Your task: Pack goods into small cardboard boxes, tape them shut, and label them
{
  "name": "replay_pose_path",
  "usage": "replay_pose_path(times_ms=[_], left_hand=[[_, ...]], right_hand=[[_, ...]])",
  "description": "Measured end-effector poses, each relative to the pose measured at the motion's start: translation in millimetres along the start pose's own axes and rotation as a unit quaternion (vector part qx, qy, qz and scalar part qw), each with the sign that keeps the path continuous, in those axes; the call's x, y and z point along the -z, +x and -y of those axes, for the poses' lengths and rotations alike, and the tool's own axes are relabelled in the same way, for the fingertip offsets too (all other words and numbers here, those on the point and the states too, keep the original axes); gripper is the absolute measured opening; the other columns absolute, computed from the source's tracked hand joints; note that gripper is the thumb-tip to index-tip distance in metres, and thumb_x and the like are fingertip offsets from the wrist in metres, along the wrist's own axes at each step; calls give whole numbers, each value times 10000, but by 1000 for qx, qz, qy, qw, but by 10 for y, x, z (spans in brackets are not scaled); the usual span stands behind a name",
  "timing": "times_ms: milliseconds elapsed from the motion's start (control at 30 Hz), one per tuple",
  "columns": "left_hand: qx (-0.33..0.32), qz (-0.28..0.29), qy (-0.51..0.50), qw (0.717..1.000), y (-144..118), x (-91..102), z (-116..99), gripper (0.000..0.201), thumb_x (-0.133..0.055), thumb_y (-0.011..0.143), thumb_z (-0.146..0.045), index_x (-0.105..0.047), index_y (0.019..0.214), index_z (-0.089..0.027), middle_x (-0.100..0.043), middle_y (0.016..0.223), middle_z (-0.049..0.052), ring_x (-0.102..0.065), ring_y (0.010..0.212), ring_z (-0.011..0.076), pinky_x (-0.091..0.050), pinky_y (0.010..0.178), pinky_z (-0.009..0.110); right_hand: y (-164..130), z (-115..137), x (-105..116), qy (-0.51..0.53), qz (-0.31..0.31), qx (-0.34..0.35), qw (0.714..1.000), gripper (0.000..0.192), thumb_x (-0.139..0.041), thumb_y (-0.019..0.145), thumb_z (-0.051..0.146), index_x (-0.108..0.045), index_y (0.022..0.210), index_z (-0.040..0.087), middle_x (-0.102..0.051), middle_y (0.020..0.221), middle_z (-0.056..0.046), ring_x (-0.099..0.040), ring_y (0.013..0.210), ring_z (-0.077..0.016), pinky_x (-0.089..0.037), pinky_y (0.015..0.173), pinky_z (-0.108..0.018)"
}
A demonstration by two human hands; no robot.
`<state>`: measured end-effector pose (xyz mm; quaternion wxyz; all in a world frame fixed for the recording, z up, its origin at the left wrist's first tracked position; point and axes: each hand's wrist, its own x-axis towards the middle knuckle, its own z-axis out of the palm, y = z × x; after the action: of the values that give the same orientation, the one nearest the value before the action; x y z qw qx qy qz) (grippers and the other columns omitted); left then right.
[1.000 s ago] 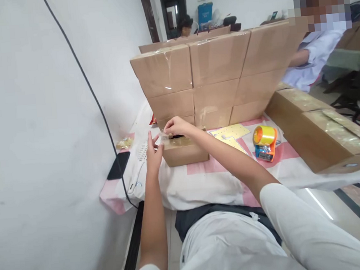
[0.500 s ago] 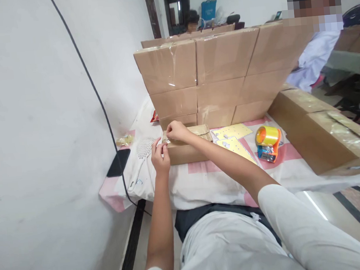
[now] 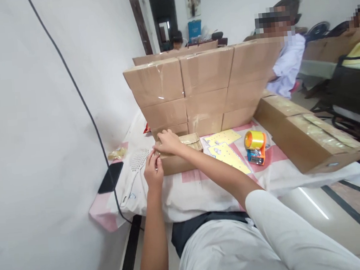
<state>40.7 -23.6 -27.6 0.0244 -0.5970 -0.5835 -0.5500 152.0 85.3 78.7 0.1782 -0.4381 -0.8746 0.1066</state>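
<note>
My right hand point(image 3: 167, 141) lies flat on the small brown cardboard box point(image 3: 178, 155) on the pink-and-white cloth point(image 3: 203, 183); my left hand point(image 3: 153, 171) pinches at its near-left corner, probably tape. Looks like sealing; next I'd press it flat. Orange tape dispenser point(image 3: 255, 146) sits near.

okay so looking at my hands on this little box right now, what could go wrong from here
The left hand and right hand pinch at the small box's left end, so fingers could stick under tape. The box stands near the table's front edge; a push may slide it off. The tape dispenser lies beside your right forearm.
</note>
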Motion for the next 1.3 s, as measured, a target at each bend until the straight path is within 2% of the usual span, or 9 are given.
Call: replay_pose_path(times_ms=[167,367,467,633,767,900,1067,1167,1300], left_hand=[[7,4,-3,1000,-14,-11,35,359,-459,1034,-372,-684,1227,-170,-635,1451,172,-634,1292,261,-495,1073,403],[97,18,-8,995,-79,15,81,508,-514,1013,-402,-560,1480,-208,-711,1335,127,-686,814,170,-539,815,314],[102,10,-64,993,-118,-12,113,514,-505,1024,-436,-568,1481,-208,-645,1450,145,-697,1093,215,-534,953,323],[114,-33,-114,986,-155,-112,150,506,-520,1015,-461,-591,1450,-212,-575,1540,137,-601,1338,246,-480,1121,376],[137,-49,-133,980,-135,-142,174,556,-547,981,-523,-614,1422,-192,-639,1454,144,-640,1267,266,-501,1105,413],[147,-60,-164,974,-116,-178,69,591,-544,967,-582,-636,1403,-194,-687,1357,152,-701,1093,252,-578,902,357],[111,-49,-275,954,-148,-399,-321,555,-545,981,-542,-642,1377,-164,-715,1313,194,-465,532,52,-366,493,216],[88,-22,-319,943,-206,-602,-509,480,-569,981,-492,-683,1298,-151,-719,1303,223,-331,473,24,-294,459,220],[109,8,-334,936,-349,-830,-608,452,-574,980,-462,-687,1286,-149,-718,1299,240,-306,460,19,-271,458,225]], right_hand=[[94,52,32,-18,32,-42,998,437,-651,925,550,-734,1102,159,-740,1206,-164,-611,1202,-343,-494,929,-389],[-280,-296,264,-40,-33,-78,996,468,-575,982,553,-729,1196,167,-688,1296,-199,-499,1336,-388,-326,1140,-564],[-696,-826,336,45,-19,-86,995,851,-721,817,702,-546,1496,220,-541,1504,-204,-403,1438,-441,-259,1190,-642],[-1161,-1479,68,344,14,32,938,1409,-862,628,713,-69,1695,246,-47,1766,-161,-110,1639,-321,-195,1307,-432],[-1268,-1442,-176,405,-57,20,912,1475,-929,572,615,-52,1696,236,-170,1741,-183,-217,1612,-327,-232,1301,-429],[-1545,-1264,-77,383,-156,6,910,1284,-900,653,555,-182,1679,272,-360,1633,-177,-385,1508,-339,-422,1187,-460],[-2602,-1396,357,247,-302,35,920,1173,-860,719,559,-221,1655,251,-388,1586,-178,-397,1484,-373,-350,1241,-531],[-3617,-1567,591,145,-393,-5,908,1157,-814,762,597,-186,1659,226,-364,1592,-185,-408,1469,-402,-373,1210,-583],[-5037,-1678,732,-39,-511,-146,846,1223,-880,652,587,-270,1648,223,-380,1553,-177,-409,1429,-475,-306,1201,-695]])
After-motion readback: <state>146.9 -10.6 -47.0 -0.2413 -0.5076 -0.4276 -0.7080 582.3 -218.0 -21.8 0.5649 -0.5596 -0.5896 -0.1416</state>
